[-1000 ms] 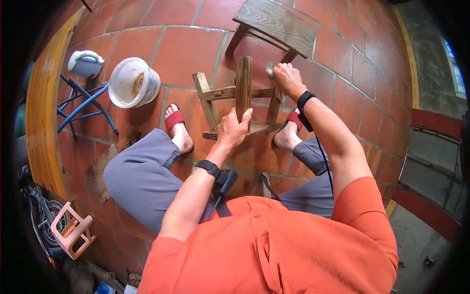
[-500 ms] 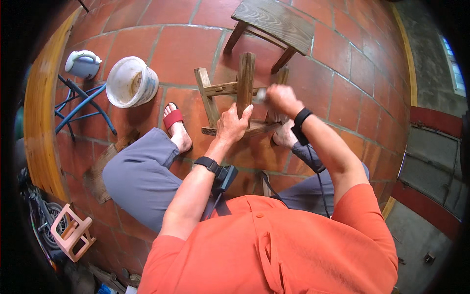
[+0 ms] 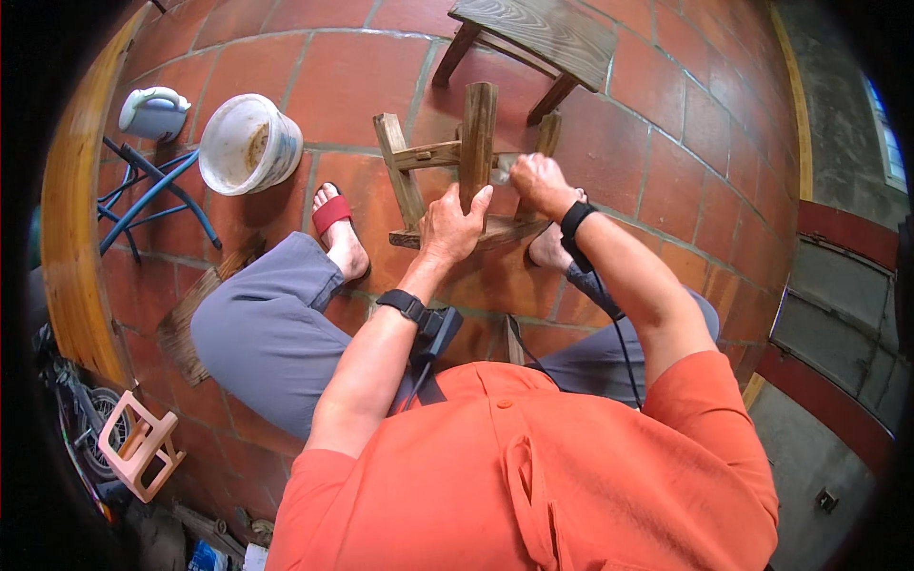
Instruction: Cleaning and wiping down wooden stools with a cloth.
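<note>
A small wooden stool (image 3: 424, 158) is tipped over on the tiles between my feet, its legs and crossbar standing up. My left hand (image 3: 453, 226) is closed round the lower part of its nearest leg (image 3: 478, 138), thumb along the wood. At the right side of that leg, my right hand (image 3: 543, 184) is closed on a small pale, flat piece (image 3: 507, 166). The piece lies close to the crossbar and is mostly hidden by the fingers, so its kind is unclear. Both wrists wear black straps.
Beyond stands a second wooden stool (image 3: 538, 38). To the left are a white bucket (image 3: 281, 152) with a stained inside, a grey-white jug (image 3: 155, 116) and a blue metal folding frame (image 3: 157, 195). A pink plastic stool (image 3: 143, 447) sits lower left, and a board (image 3: 186, 328) lies by my left knee.
My right hand has moved slightly left and nearer the stool leg, with the pale piece in it. The left hand keeps its hold. The whole view has shifted a little.
</note>
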Motion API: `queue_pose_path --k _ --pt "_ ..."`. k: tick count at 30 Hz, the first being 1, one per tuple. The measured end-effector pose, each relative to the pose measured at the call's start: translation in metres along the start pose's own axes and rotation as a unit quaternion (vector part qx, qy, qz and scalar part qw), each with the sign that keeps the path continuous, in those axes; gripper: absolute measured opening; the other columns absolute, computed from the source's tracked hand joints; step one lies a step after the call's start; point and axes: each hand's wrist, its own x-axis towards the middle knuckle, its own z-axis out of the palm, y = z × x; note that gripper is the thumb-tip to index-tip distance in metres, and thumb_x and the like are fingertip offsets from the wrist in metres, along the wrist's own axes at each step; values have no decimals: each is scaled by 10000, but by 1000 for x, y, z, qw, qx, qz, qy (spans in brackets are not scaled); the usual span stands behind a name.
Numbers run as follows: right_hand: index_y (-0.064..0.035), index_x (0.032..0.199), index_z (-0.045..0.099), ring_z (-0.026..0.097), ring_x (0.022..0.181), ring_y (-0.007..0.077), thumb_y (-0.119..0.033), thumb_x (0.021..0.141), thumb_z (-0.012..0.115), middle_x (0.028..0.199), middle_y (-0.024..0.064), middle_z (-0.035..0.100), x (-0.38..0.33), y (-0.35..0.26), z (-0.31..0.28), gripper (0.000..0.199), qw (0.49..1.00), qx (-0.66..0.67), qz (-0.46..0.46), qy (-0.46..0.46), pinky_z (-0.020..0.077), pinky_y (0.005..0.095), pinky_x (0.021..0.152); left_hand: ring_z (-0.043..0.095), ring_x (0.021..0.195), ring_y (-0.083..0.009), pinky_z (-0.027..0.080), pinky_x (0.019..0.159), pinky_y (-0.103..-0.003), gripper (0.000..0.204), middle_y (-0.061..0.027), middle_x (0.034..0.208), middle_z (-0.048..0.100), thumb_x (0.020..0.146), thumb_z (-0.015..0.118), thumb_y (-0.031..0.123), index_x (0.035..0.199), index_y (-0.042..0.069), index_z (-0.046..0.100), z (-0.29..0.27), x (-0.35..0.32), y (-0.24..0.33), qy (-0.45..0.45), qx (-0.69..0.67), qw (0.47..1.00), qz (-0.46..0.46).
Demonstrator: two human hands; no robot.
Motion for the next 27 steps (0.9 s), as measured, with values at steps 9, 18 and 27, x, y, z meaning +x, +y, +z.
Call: queue_pose_path --k 9,18,27 --pt "-47 954 697 651 869 367 -247 760 602 919 219 671 -14 4 -37 294 924 314 -27 -218 511 435 769 632 935 -397 482 814 -484 542 -228 933 670 890 509 550 1071 53 629 -4 6 -9 -14 -25 999 30" --pt "-87 944 698 669 882 310 -219 827 595 898 144 693 -32 -19 -25 204 982 81 -84 -152 522 408 752 640 934 -377 483 797 -440 560 -242 951 663 901 537 523 1045 -12 616 -2 7 -8 -16 -18 998 62" --pt "-94 839 685 670 728 281 -143 799 596 777 93 655 -63 -50 -66 109 975 144 -167 45 548 404 634 641 907 -396 495 787 -460 524 -231 910 672 891 538 517 1051 25 624 -8 6 -15 -13 -17 999 43"
